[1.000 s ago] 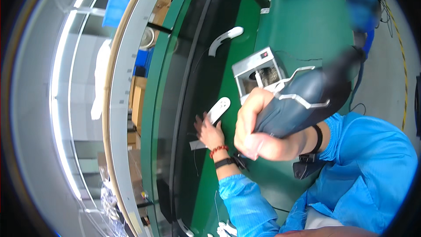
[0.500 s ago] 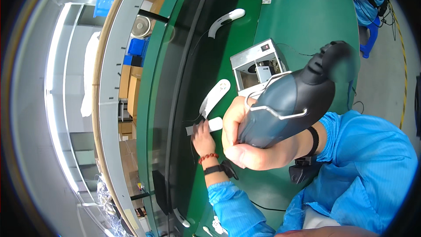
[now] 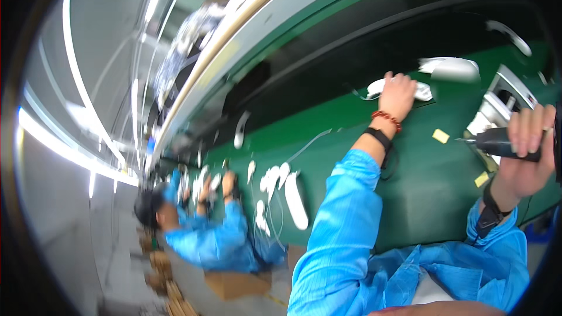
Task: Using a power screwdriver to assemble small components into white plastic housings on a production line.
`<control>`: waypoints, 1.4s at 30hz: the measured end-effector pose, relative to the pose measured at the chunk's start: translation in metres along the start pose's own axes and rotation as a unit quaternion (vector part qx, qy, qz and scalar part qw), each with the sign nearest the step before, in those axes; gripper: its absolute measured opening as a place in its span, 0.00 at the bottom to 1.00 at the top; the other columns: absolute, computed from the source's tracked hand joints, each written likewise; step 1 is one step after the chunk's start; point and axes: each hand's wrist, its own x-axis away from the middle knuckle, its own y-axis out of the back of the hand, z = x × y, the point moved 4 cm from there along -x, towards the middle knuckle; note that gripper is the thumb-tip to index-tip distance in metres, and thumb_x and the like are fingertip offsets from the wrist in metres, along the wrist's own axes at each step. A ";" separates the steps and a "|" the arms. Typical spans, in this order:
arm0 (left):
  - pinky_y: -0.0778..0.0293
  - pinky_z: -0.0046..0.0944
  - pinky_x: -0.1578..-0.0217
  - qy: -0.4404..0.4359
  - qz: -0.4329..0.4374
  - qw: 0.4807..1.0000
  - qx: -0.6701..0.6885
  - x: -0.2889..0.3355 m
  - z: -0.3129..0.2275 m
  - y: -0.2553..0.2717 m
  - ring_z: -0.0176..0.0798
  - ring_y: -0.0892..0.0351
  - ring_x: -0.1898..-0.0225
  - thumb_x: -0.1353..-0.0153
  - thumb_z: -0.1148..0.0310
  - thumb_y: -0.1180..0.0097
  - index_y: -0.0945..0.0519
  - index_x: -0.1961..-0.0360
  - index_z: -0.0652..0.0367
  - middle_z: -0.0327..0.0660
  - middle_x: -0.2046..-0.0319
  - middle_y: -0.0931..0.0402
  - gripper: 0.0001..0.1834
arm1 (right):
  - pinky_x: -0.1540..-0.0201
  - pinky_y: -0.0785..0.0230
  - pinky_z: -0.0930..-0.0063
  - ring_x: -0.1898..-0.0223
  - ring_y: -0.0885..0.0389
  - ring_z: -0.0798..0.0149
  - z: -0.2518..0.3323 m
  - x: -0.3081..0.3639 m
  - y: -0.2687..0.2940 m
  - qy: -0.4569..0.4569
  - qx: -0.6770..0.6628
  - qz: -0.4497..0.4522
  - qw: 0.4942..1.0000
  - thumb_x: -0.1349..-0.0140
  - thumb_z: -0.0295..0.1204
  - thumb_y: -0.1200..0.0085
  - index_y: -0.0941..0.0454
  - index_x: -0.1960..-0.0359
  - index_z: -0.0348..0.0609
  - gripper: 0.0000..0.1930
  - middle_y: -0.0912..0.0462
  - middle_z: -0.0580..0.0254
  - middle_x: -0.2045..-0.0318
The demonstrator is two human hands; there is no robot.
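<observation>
Gripping one dark driver [image 3: 496,142], right fingers [image 3: 525,131]; atop one white part [image 3: 376,88], left fingers [image 3: 400,83]

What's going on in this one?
The left hand rests over a white part on the green bench, while the right hand grips a dark driver, its tip pointing left, apart from that part. Another white piece lies beyond, to the right. Farther left, a co-worker in blue works at the same bench.
</observation>
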 end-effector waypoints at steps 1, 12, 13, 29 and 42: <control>0.35 0.55 0.43 0.026 -0.023 0.999 0.003 0.008 -0.004 0.012 0.45 0.27 0.52 0.43 0.70 0.49 0.23 0.66 0.56 0.41 0.62 0.25 0.05 | 0.67 0.42 0.80 0.78 0.39 0.77 0.002 -0.005 0.007 -0.012 -0.023 0.017 0.999 0.29 0.29 0.58 0.38 0.62 0.44 0.05 0.37 0.72 0.77; 0.31 0.44 0.57 0.076 0.038 0.976 0.202 0.135 -0.078 0.125 0.46 0.26 0.57 0.48 0.73 0.44 0.24 0.64 0.56 0.48 0.49 0.28 0.08 | 0.64 0.44 0.78 0.75 0.41 0.77 -0.018 -0.015 0.013 -0.066 0.042 0.024 0.997 0.30 0.29 0.59 0.37 0.62 0.43 0.04 0.39 0.72 0.75; 0.30 0.44 0.56 0.067 0.057 0.973 0.215 0.147 -0.082 0.121 0.46 0.26 0.56 0.48 0.72 0.42 0.24 0.63 0.56 0.47 0.49 0.28 0.10 | 0.64 0.44 0.78 0.75 0.41 0.77 -0.025 -0.013 0.009 -0.073 0.049 0.014 0.996 0.30 0.29 0.58 0.37 0.62 0.43 0.04 0.39 0.71 0.75; 0.22 0.47 0.66 0.125 0.120 0.912 0.372 0.167 -0.100 0.141 0.51 0.19 0.67 0.52 0.49 0.29 0.22 0.49 0.60 0.46 0.66 0.22 0.34 | 0.77 0.39 0.74 0.82 0.36 0.72 -0.056 0.039 -0.046 -0.119 0.204 0.029 0.971 0.34 0.25 0.52 0.33 0.58 0.40 0.05 0.33 0.68 0.80; 0.24 0.43 0.71 0.148 0.155 0.929 0.300 0.157 -0.107 0.136 0.48 0.19 0.70 0.58 0.50 0.25 0.24 0.64 0.60 0.43 0.70 0.23 0.29 | 0.79 0.36 0.77 0.82 0.29 0.74 -0.059 0.084 0.006 -0.248 0.320 0.046 0.913 0.38 0.21 0.44 0.33 0.64 0.40 0.09 0.27 0.64 0.80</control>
